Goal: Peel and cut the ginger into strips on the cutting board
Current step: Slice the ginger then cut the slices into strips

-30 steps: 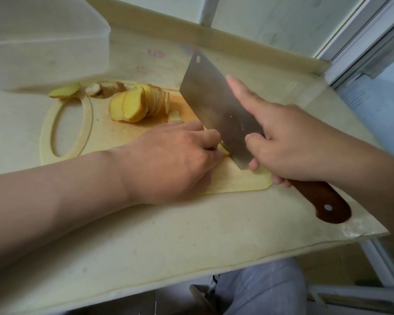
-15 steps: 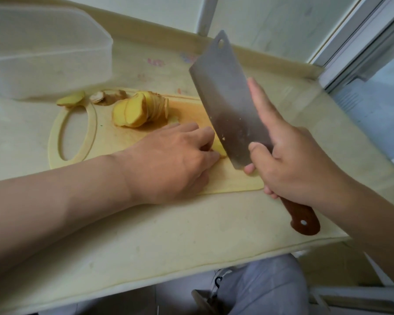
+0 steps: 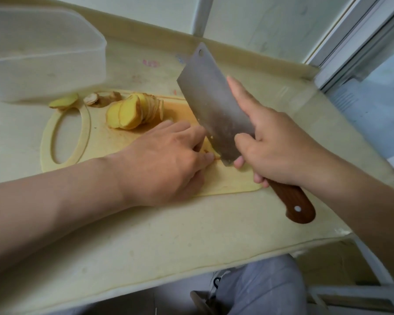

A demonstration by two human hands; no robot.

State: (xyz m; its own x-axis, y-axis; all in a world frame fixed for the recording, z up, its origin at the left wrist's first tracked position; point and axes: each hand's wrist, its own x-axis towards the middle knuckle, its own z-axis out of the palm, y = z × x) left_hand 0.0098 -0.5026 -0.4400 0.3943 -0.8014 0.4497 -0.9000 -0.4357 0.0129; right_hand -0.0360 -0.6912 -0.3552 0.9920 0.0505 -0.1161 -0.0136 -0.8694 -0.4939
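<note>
A pale yellow cutting board point(image 3: 64, 123) lies on the counter. On it a fanned stack of peeled ginger slices point(image 3: 132, 111) sits near the far edge. My left hand point(image 3: 164, 160) rests on the board with curled fingertips pinning a few ginger slices point(image 3: 208, 147), mostly hidden under the fingers. My right hand point(image 3: 280, 144) grips a steel cleaver point(image 3: 212, 103) by its wooden handle point(image 3: 293, 203), index finger stretched along the blade's side. The blade edge is down on the board right against my left fingertips.
Ginger offcuts and peel point(image 3: 93, 98) lie at the board's far left corner, with one piece point(image 3: 63, 102) off the board. A translucent plastic container point(image 3: 41, 55) stands at the back left. The counter's front edge point(image 3: 191, 283) is close; a window frame point(image 3: 359, 39) rises on the right.
The cleaver, lifted half a second ago, has come back down against my left fingertips. My left hand has stayed on the ginger.
</note>
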